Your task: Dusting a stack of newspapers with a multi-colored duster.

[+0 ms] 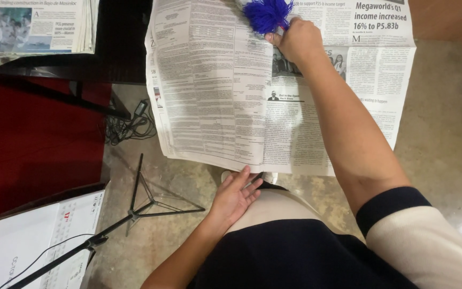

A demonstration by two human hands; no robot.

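A large newspaper sheet lies spread open on the concrete floor in front of me. My right hand reaches out over its far edge and is closed around a fluffy blue tassel-like duster head, which rests at the top of the sheet. My left hand lies open, fingers apart, on my knee just below the near edge of the newspaper, holding nothing.
A black tripod stand and a coil of black cables lie on the floor to the left. A red surface lies further left, a stack of newspapers at top left, and a white calendar at bottom left.
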